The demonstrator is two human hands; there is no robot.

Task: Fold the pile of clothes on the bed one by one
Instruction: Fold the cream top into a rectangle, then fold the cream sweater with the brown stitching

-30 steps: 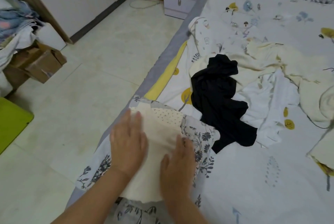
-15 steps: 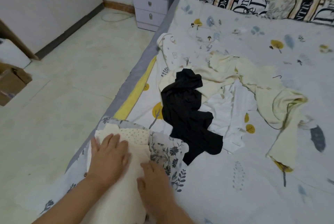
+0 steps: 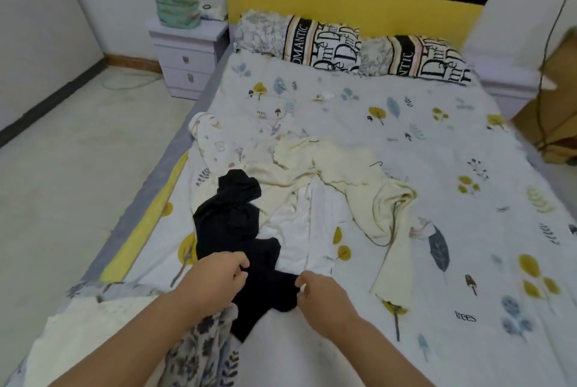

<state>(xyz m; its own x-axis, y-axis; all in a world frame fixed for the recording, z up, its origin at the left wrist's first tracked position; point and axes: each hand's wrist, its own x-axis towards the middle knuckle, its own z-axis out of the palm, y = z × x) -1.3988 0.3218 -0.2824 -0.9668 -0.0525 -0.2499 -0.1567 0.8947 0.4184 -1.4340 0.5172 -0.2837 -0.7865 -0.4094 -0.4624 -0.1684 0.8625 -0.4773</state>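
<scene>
A: What are the hands on?

B: Both are on the black garment (image 3: pixel 237 230), a thin, limp, matte fabric lying crumpled near the left edge of the bed (image 3: pixel 468 261). The left hand (image 3: pixel 215 277) has its fingers curled and pinching the cloth's left side. The right hand (image 3: pixel 324 293) has its fingertips bunched together at the cloth's lower right edge, pinching it there.

A: And the rest of the pile?

B: Just beyond the black piece lies a smooth white garment (image 3: pixel 309 230), flattened and creased. A cream garment (image 3: pixel 359 180), soft and thicker-looking, sprawls over it, one long sleeve-like part trailing toward the foot of the bed. Past that, toward the headboard, is a pale printed cloth (image 3: pixel 218 143) with small faded motifs, rumpled at the left edge.

A: Anything already folded?

B: At the near left corner of the bed sits a flat stack: a cream folded piece (image 3: pixel 81 333) with a dotted panel, resting on a grey floral cloth (image 3: pixel 206 352).

A: Containers?

B: A lilac nightstand (image 3: pixel 187 55) with two drawers, both closed, stands by the head of the bed. On top is a green fabric box (image 3: pixel 178 12) with something blue sticking out of it; I cannot tell what. Two lettered pillows (image 3: pixel 352 46) lie against the yellow headboard (image 3: pixel 343 2).
</scene>
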